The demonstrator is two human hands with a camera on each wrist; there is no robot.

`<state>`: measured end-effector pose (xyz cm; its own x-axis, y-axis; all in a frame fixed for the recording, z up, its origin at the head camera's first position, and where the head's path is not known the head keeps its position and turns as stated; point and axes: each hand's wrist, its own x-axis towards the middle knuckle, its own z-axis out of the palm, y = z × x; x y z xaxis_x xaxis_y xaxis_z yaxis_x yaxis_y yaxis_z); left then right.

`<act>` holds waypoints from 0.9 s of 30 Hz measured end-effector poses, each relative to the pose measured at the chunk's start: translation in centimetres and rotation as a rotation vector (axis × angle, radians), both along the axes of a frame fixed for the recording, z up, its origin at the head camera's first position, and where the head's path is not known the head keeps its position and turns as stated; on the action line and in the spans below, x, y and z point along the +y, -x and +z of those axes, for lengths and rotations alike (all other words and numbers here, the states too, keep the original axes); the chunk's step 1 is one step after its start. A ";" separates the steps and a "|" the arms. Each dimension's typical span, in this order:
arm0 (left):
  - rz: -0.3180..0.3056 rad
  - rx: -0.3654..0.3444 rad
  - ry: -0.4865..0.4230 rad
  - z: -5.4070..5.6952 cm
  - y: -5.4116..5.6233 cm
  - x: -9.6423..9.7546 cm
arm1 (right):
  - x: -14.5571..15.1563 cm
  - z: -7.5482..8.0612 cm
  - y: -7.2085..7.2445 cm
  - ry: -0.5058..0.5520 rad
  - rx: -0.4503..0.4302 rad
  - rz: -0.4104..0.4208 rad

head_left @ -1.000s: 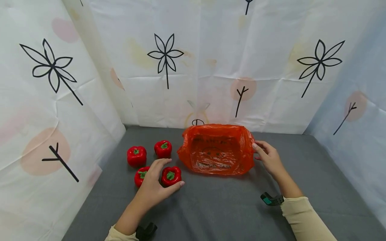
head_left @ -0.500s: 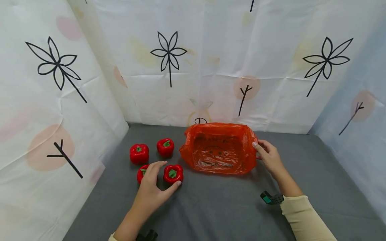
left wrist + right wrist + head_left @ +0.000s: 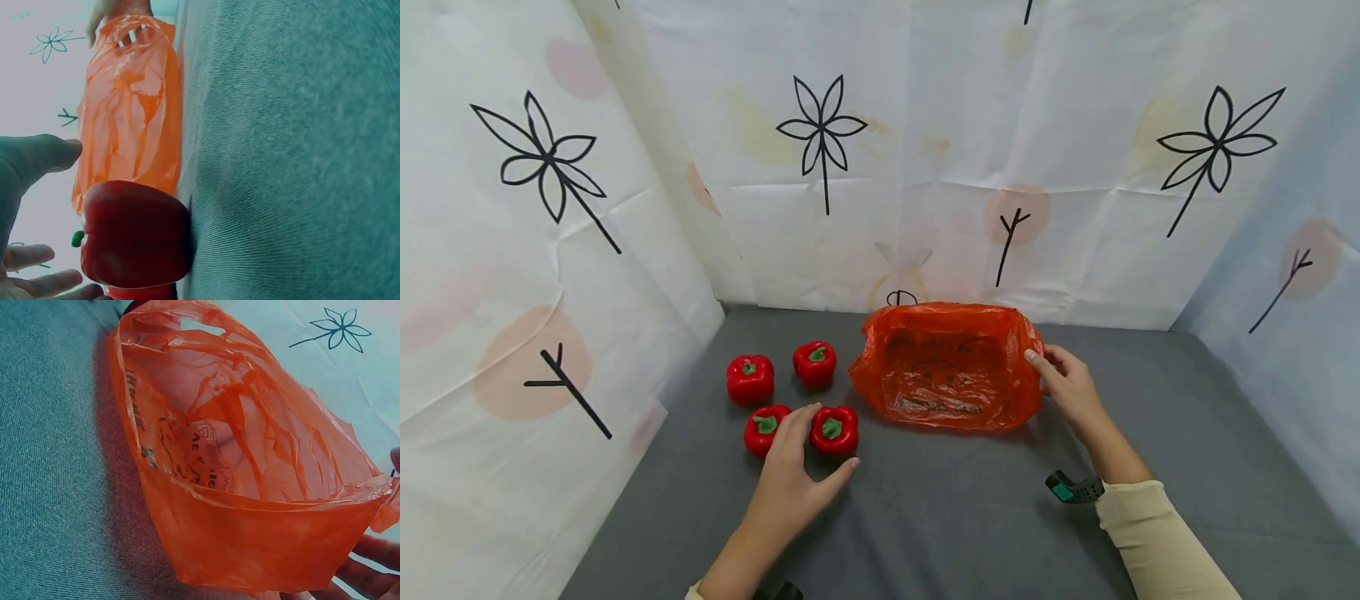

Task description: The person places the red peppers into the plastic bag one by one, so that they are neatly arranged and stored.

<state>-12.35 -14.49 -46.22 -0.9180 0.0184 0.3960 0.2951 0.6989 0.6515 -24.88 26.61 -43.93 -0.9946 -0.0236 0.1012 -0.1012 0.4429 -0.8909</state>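
My left hand (image 3: 793, 487) is spread beside a red bell pepper (image 3: 834, 432), thumb on the near side and fingers at its left. In the left wrist view a gap shows between the thumb (image 3: 47, 159) and that bell pepper (image 3: 134, 234). A second bell pepper (image 3: 763, 427) lies just left of my fingers, partly covered by them. To the right, an orange plastic bag (image 3: 951, 371) lies with its mouth facing me. My right hand (image 3: 1071, 392) pinches its right edge. Black print shows inside the bag (image 3: 250, 544) in the right wrist view.
Two more red bell peppers, one farther left (image 3: 750, 381) and one (image 3: 814, 365) near the bag's left side, sit on the grey cloth (image 3: 940, 517). White patterned sheets (image 3: 910, 150) wall the table at the back and both sides.
The head view has shifted slightly. My left hand has moved a little relative to the near bell pepper, its thumb lower and its fingers still spread. The right hand keeps its hold on the bag.
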 end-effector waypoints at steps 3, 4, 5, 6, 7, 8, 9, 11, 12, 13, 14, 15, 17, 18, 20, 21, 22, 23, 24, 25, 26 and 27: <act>0.005 -0.057 0.007 -0.2 0.2 0.1 | 0.1 -0.1 0.1 0.013 -0.021 -0.007; 0.005 -0.071 0.008 -0.3 0.3 0.1 | 0.1 -0.1 0.2 0.017 -0.029 -0.009; 0.005 -0.081 0.008 -0.4 0.4 0.2 | 0.1 -0.2 0.2 0.019 -0.037 -0.011; 0.006 -0.089 0.008 -0.4 0.4 0.2 | 0.2 -0.2 0.2 0.021 -0.043 -0.014; 0.004 -0.092 0.009 -0.5 0.5 0.2 | 0.2 -0.3 0.2 0.024 -0.049 -0.016; 0.003 -0.090 0.009 -0.6 0.6 0.3 | 0.2 -0.4 0.2 0.027 -0.055 -0.021; 0.001 -0.087 0.010 -0.6 0.6 0.3 | 0.2 -0.4 0.3 0.027 -0.056 -0.025; -0.001 -0.079 0.012 -0.7 0.8 0.3 | 0.1 -0.6 0.3 0.029 -0.054 -0.034; -0.001 -0.080 0.014 -0.8 0.8 0.4 | 0.1 -0.7 0.4 0.031 -0.052 -0.039; -0.002 -0.083 0.017 -0.8 0.9 0.4 | 0.0 -0.8 0.4 0.032 -0.048 -0.043; -0.003 -0.090 0.017 -0.8 1.0 0.4 | 0.0 -0.8 0.5 0.036 -0.046 -0.048; -0.003 -0.097 0.019 -0.8 1.0 0.5 | 0.0 -0.9 0.5 0.039 -0.042 -0.049; -0.005 -0.119 0.022 -0.9 1.1 0.5 | -0.2 -1.0 0.5 0.046 -0.039 -0.049; -0.007 -0.130 0.024 -1.0 1.2 0.5 | -0.2 -1.0 0.5 0.052 -0.037 -0.051; -0.009 -0.154 0.022 -1.3 1.3 0.5 | -0.2 -1.0 0.4 0.064 -0.035 -0.053; -0.008 -0.162 0.019 -1.4 1.3 0.6 | -0.2 -0.9 0.4 0.068 -0.032 -0.052; -0.008 -0.172 0.012 -1.6 1.4 0.6 | -0.3 -0.9 0.3 0.072 -0.030 -0.051; -0.005 -0.182 0.008 -1.8 1.4 0.6 | -0.3 -0.9 0.3 0.076 -0.027 -0.051; -0.001 -0.189 0.003 -1.9 1.5 0.6 | -0.2 -0.9 0.2 0.081 -0.022 -0.053; 0.003 -0.195 -0.002 -2.1 1.6 0.6 | -0.2 -0.8 0.2 0.086 -0.017 -0.053; 0.005 -0.197 -0.010 -2.2 1.7 0.6 | -0.2 -0.9 0.2 0.092 -0.012 -0.053; 0.006 -0.197 -0.017 -2.3 1.8 0.6 | -0.2 -0.9 0.2 0.095 -0.007 -0.053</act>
